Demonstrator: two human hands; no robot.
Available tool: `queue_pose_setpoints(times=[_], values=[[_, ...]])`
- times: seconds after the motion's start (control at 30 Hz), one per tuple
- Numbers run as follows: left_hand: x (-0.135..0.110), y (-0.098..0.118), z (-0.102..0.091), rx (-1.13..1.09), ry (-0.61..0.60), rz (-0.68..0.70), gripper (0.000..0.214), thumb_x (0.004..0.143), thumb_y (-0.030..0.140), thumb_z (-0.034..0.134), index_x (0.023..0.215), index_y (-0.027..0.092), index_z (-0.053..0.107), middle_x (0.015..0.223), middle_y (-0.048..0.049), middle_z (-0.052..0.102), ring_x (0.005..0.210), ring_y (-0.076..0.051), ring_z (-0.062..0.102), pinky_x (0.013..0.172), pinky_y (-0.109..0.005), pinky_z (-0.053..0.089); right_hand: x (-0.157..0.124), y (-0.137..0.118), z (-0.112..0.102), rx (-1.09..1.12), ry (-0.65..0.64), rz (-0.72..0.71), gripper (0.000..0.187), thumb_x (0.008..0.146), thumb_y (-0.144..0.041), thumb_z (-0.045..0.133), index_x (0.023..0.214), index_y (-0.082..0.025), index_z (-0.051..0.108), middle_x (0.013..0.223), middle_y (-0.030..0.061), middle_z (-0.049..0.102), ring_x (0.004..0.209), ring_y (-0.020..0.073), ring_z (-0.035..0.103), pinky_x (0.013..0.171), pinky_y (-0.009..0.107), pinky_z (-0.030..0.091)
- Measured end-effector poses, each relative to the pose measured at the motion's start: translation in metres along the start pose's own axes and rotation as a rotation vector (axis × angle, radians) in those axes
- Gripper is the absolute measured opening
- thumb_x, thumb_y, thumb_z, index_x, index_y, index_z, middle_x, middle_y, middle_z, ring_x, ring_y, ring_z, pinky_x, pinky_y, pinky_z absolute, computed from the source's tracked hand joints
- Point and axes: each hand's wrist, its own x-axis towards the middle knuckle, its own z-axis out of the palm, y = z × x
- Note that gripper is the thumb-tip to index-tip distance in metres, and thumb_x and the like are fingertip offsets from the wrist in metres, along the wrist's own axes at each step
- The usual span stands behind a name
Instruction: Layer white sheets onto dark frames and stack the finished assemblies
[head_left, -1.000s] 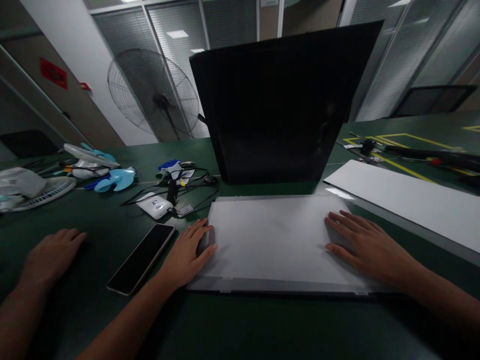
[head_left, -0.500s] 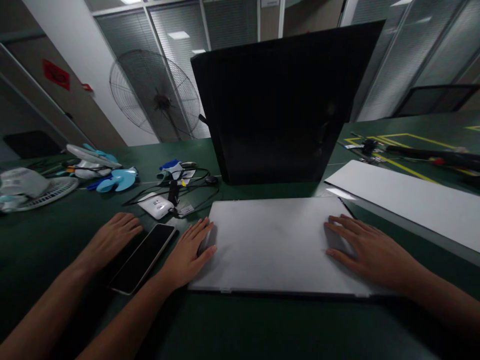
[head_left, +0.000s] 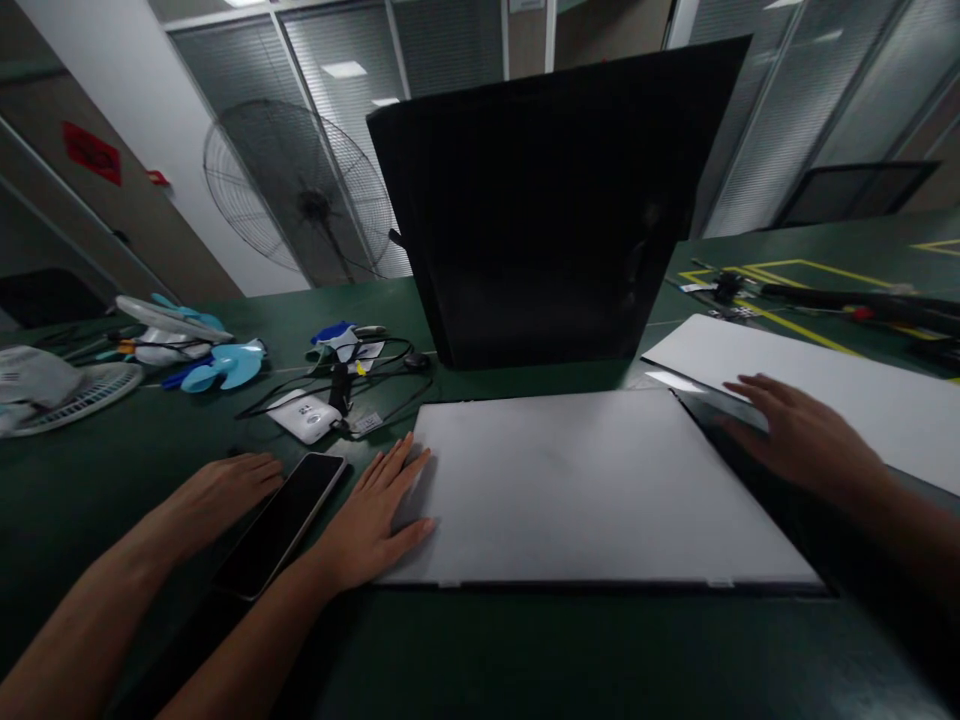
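A flat white panel [head_left: 585, 480] lies on the dark green table [head_left: 480, 660] in front of me. My left hand [head_left: 375, 510] rests flat on the panel's left edge, fingers apart, holding nothing. My right hand [head_left: 806, 440] hovers with fingers spread, off the panel's right side, over the near edge of a second white panel [head_left: 840, 385]. Another person's hand [head_left: 221, 490] lies on the table at the far left, touching a black phone [head_left: 281, 520] that lies screen up.
A large black upright panel [head_left: 547, 200] stands right behind the white panel. To the left are a white power pack [head_left: 304, 412] with cables, blue fan blades [head_left: 225, 362] and a fan grille [head_left: 75, 385]. A floor fan [head_left: 300, 190] stands behind the table.
My right hand has lifted off the white panel and moved right to the second panel. The other person's hand slid from the far left up to the phone. My left hand stayed.
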Motion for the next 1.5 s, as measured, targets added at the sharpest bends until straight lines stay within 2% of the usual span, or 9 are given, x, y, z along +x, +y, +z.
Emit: queue_pose_setpoints(times=[0.13, 0.3, 0.57, 0.77, 0.97, 1.03, 1.23, 1.4, 1.5], values=[[0.000, -0.001, -0.003, -0.030, 0.000, 0.047, 0.076, 0.099, 0.061, 0.055, 0.165, 0.036, 0.027, 0.175, -0.0049, 0.009, 0.160, -0.039, 0.013, 0.126, -0.068, 0.013, 0.008, 0.061, 0.008, -0.027, -0.055, 0.225, 0.083, 0.103, -0.063, 0.030, 0.151, 0.003, 0.046, 0.152, 0.0314, 0.043, 0.140, 0.0404, 0.045, 0.110, 0.051, 0.040], [-0.002, 0.006, -0.011, -0.063, -0.056, 0.114, 0.079, 0.093, 0.068, 0.059, 0.162, 0.037, 0.035, 0.175, -0.0038, 0.009, 0.160, -0.043, 0.006, 0.124, -0.073, 0.011, 0.007, 0.083, 0.009, -0.023, -0.189, 0.307, 0.071, 0.104, -0.061, 0.028, 0.142, -0.010, 0.061, 0.137, 0.0232, 0.061, 0.116, 0.0329, 0.063, 0.089, 0.044, 0.045], [-0.002, 0.019, -0.016, -0.095, -0.078, 0.229, 0.106, 0.068, 0.079, 0.079, 0.159, 0.040, 0.041, 0.174, -0.0042, 0.017, 0.158, -0.048, 0.012, 0.121, -0.078, 0.013, -0.003, 0.044, -0.027, -0.152, -0.146, 0.397, 0.062, 0.102, -0.050, 0.023, 0.129, -0.017, 0.068, 0.106, 0.0248, 0.068, 0.079, 0.0281, 0.064, 0.069, 0.041, 0.036], [-0.002, 0.018, -0.014, -0.103, -0.112, 0.237, 0.101, 0.073, 0.077, 0.076, 0.160, 0.041, 0.039, 0.174, -0.0029, 0.016, 0.159, -0.045, 0.009, 0.123, -0.076, 0.010, -0.009, 0.009, -0.037, -0.181, -0.122, 0.387, 0.060, 0.100, -0.059, 0.024, 0.120, -0.026, 0.070, 0.100, 0.0201, 0.068, 0.074, 0.0286, 0.062, 0.065, 0.039, 0.034], [-0.002, 0.018, -0.014, -0.099, -0.134, 0.226, 0.099, 0.076, 0.077, 0.073, 0.160, 0.040, 0.038, 0.175, -0.0025, 0.014, 0.160, -0.043, 0.006, 0.124, -0.075, 0.007, -0.016, -0.022, -0.044, -0.244, -0.013, 0.362, 0.066, 0.103, -0.061, 0.013, 0.120, -0.017, 0.059, 0.090, 0.0179, 0.068, 0.074, 0.0319, 0.065, 0.059, 0.037, 0.033], [-0.002, 0.018, -0.015, -0.110, -0.128, 0.228, 0.099, 0.075, 0.077, 0.074, 0.160, 0.039, 0.038, 0.175, -0.0025, 0.015, 0.160, -0.043, 0.007, 0.124, -0.075, 0.007, -0.022, -0.039, -0.047, -0.289, 0.017, 0.255, 0.063, 0.105, -0.056, 0.009, 0.118, -0.016, 0.056, 0.084, 0.0161, 0.067, 0.070, 0.0317, 0.066, 0.055, 0.036, 0.032], [-0.002, 0.017, -0.013, -0.121, -0.117, 0.235, 0.107, 0.075, 0.082, 0.070, 0.164, 0.039, 0.028, 0.174, -0.0030, 0.016, 0.161, -0.041, 0.007, 0.126, -0.071, 0.006, -0.052, -0.094, -0.033, -0.119, -0.269, -0.243, 0.046, 0.103, -0.042, 0.025, 0.114, -0.021, 0.064, 0.098, 0.0157, 0.073, 0.072, 0.0284, 0.070, 0.055, 0.038, 0.049], [-0.004, 0.013, -0.008, -0.154, -0.068, 0.232, 0.118, 0.079, 0.091, 0.055, 0.168, 0.034, 0.003, 0.176, -0.0071, 0.006, 0.161, -0.040, 0.010, 0.128, -0.067, 0.005, -0.079, -0.132, -0.021, 0.035, -0.055, -0.708, 0.043, 0.095, -0.026, 0.047, 0.135, -0.025, 0.065, 0.124, 0.0114, 0.070, 0.101, 0.0288, 0.072, 0.081, 0.045, 0.063], [-0.004, 0.013, -0.006, -0.150, -0.056, 0.227, 0.121, 0.078, 0.094, 0.049, 0.168, 0.033, -0.006, 0.176, -0.0079, -0.003, 0.161, -0.042, 0.006, 0.127, -0.068, 0.005, -0.091, -0.158, -0.039, 0.146, -0.012, -0.814, 0.043, 0.101, -0.032, 0.050, 0.142, -0.029, 0.062, 0.134, 0.0063, 0.066, 0.111, 0.0240, 0.071, 0.090, 0.040, 0.063]])
